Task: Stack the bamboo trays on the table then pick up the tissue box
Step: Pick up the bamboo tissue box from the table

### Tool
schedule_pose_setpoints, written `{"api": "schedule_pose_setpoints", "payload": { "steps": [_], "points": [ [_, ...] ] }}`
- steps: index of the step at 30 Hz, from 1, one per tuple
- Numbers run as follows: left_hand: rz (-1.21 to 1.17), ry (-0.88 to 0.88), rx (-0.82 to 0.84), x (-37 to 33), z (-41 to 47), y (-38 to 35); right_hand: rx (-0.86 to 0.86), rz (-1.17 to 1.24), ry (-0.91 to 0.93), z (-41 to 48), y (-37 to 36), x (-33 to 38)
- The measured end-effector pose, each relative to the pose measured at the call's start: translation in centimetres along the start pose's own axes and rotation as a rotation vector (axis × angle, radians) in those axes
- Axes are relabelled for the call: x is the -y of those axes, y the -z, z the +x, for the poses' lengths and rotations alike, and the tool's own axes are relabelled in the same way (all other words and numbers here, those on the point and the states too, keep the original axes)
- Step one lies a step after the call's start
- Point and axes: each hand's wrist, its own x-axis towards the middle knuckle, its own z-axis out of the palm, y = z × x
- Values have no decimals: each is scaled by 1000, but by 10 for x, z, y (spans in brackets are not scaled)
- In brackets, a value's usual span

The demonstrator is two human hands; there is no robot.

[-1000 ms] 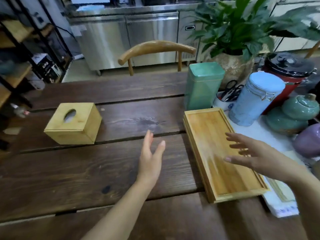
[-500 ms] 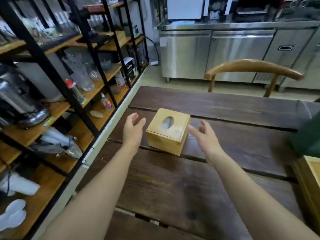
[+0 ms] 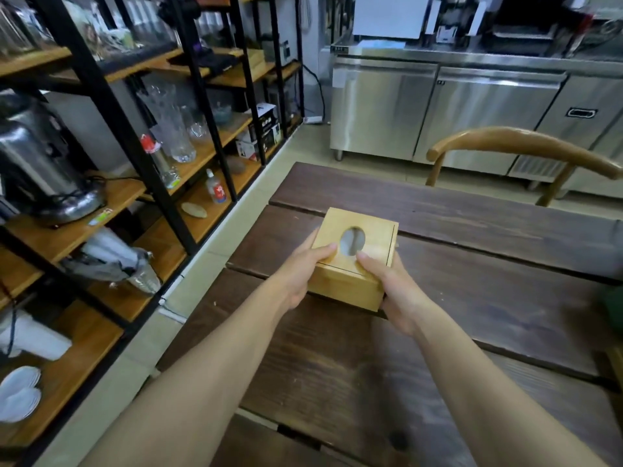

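Note:
A square bamboo tissue box (image 3: 371, 237) with an oval hole in its lid is near the left end of the dark wooden table (image 3: 488, 298). My left hand (image 3: 300, 274) clasps its left side with the thumb on the lid. My right hand (image 3: 394, 288) clasps its right side, thumb on the lid beside the hole. I cannot tell whether the box rests on the table or is just off it. Only a sliver of the bamboo trays (image 3: 617, 365) shows at the right edge.
Black metal shelving (image 3: 135, 170) with glassware, bottles and a steel urn (image 3: 37, 163) runs along the left, past the table's edge. A curved wooden chair back (image 3: 526, 146) stands at the far side. Steel counter cabinets (image 3: 438, 112) line the back wall.
My view swung left from the trays to the tissue box. Both hands, open half a second ago on either side of the box, have closed onto its sides.

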Motion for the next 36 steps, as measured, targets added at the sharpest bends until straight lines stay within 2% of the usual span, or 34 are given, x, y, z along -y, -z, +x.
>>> {"api": "schedule_pose_setpoints", "payload": {
  "steps": [5, 10, 17, 20, 25, 30, 36],
  "points": [
    [-36, -97, -32, -14, -65, 15, 105, -87, 41, -45, -26, 22],
    [-75, -81, -86, -4, -150, 38, 205, -136, 3, -104, -63, 21],
    [75, -26, -372, 19, -283, 71, 448, -249, -89, -174, -118, -24],
    [82, -11, -487, 37, -336, 82, 497, -306, -141, -203, -147, -50],
    [66, -29, -634, 66, -408, 91, 679, -371, -193, -236, -187, -91],
    [-4, -19, -797, 98, -456, 94, 840, -464, -223, -265, -218, -118],
    [-68, -67, -896, 125, -484, 93, 910, -548, -251, -282, -241, -146]
  ]
}}
